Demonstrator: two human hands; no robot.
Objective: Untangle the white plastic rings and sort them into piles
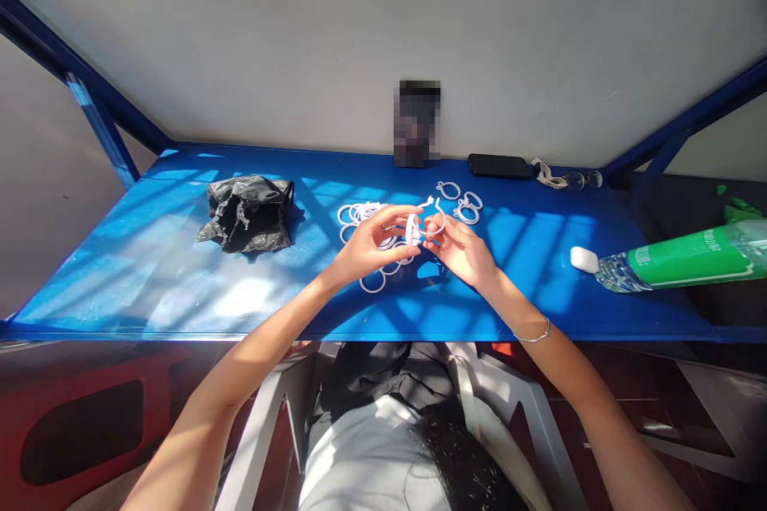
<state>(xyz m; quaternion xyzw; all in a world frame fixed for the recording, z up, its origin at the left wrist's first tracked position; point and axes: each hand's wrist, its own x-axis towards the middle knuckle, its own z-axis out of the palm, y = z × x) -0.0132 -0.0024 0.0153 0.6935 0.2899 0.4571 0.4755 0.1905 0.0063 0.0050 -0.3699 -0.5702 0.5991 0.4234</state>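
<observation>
White plastic curtain rings lie on a blue table (pixel 323 295). Between thumb and fingers, my left hand (pixel 368 243) pinches a white curtain ring (pixel 411 230) seen nearly edge-on; whether it is one or more I cannot tell. Close beside it, my right hand (pixel 464 251) grips another curtain ring (pixel 443 215), which stands open with a gap at its top. The fingertips of both hands almost meet above the table. Under and behind my left hand is a loose pile of curtain rings (pixel 372 279), partly hidden. A smaller group of curtain rings (pixel 470 211) lies beyond my right hand.
A crumpled black plastic bag (pixel 257 211) sits at the left. Along the back are a blurred dark upright object (pixel 416 124), a black phone (pixel 498 166) and glasses (pixel 575 180). At the right lie a white case (pixel 583 259) and a green-labelled bottle (pixel 689 255).
</observation>
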